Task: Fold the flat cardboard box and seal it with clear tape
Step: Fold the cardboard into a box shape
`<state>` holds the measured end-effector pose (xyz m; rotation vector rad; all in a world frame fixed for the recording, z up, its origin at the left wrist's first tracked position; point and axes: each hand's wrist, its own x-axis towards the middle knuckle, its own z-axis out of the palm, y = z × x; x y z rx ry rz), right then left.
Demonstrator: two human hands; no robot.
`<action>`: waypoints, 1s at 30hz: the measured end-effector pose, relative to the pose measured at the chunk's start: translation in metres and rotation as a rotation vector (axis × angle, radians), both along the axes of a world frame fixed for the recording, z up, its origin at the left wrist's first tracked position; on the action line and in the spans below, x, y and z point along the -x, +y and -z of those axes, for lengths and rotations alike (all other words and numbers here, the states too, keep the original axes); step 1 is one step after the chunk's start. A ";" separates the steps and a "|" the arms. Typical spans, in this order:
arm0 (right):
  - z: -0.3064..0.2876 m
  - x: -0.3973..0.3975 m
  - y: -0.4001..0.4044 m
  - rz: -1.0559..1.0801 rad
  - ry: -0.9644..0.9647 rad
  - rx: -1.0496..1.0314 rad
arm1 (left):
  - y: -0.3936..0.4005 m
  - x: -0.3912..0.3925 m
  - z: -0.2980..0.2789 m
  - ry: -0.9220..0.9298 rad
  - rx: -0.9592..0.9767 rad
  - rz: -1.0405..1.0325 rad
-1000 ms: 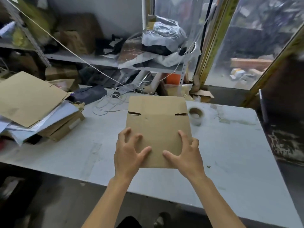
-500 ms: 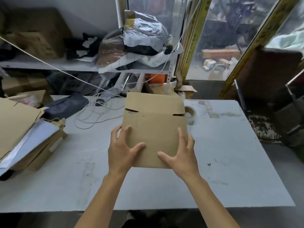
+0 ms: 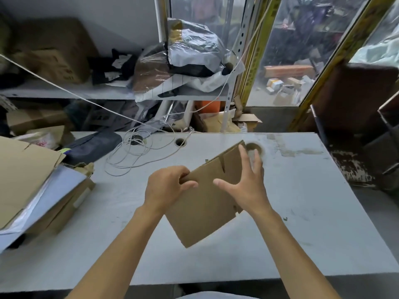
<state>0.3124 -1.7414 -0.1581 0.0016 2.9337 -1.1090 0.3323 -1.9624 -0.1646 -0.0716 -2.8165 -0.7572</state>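
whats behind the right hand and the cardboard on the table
The tape roll sits behind the right hand and cardboard; only its far rim shows, the rest is covered.

Left hand [image 3: 166, 186] pinching tilted flat cardboard box [image 3: 205, 203], right hand [image 3: 248, 182] spread against it, tape roll [image 3: 254, 147] behind

Pale grey tabletop [image 3: 302, 212] — scuffed, stained brown near far right corner. Round cable hole [image 3: 181, 142] near far edge. Roll of clear tape [image 3: 254, 148] stood on surface right of hole, partly hidden. Loose white cord [image 3: 138, 156] lay coiled left of hole, running off past far edge. Dark flat pouch [image 3: 95, 145] sat at far left. Stack of flattened cardboard and white sheets [image 3: 38, 186] rested on left side — overhanging near left edge. Small dark specks [image 3: 285, 218] dotted right half.
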 end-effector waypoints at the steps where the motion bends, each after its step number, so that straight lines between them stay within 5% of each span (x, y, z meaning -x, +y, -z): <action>1: -0.001 0.005 0.004 0.012 0.005 -0.006 | 0.000 0.004 0.002 0.025 0.042 0.037; 8: 0.019 0.007 0.026 -0.101 -0.051 0.000 | 0.001 0.009 0.031 0.290 0.222 0.167; 12: 0.027 0.001 0.031 -0.109 -0.005 -0.006 | 0.015 0.002 0.030 0.243 0.304 -0.092; 17: 0.030 -0.005 0.040 -0.115 0.022 -0.004 | 0.042 -0.018 0.032 -0.156 -0.137 -0.493; 24: 0.031 0.003 0.055 -0.049 0.059 0.093 | 0.058 -0.033 0.036 0.001 -0.493 -0.354; 30: 0.015 0.016 0.075 -0.121 0.009 0.077 | 0.060 -0.025 0.031 0.035 -0.511 -0.200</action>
